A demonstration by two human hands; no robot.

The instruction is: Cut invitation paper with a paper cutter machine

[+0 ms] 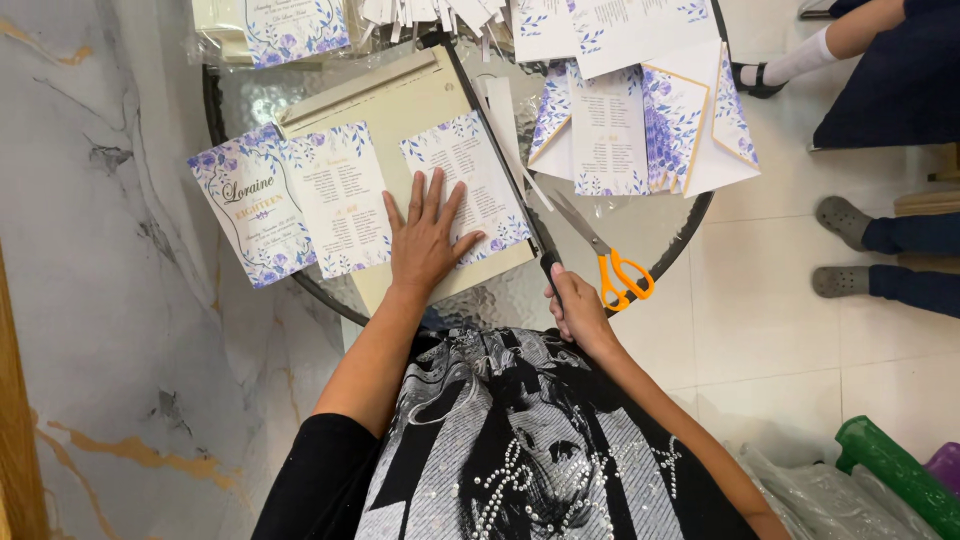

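Note:
My left hand (428,235) lies flat, fingers spread, on a long printed card sheet with purple flowers (345,195). The sheet rests on a beige paper cutter board (400,100) on a round glass table (665,235). My right hand (575,305) is closed around the near end of the cutter's black blade arm (495,140), which lies down along the board's right edge. The sheet's right panel reaches up to the blade.
Orange-handled scissors (610,262) lie just right of the blade arm. Stacks of floral cards (640,130) cover the table's right and far side. Another person's feet (845,220) stand at the right. Marble wall at left; plastic bags and a green object (890,470) lower right.

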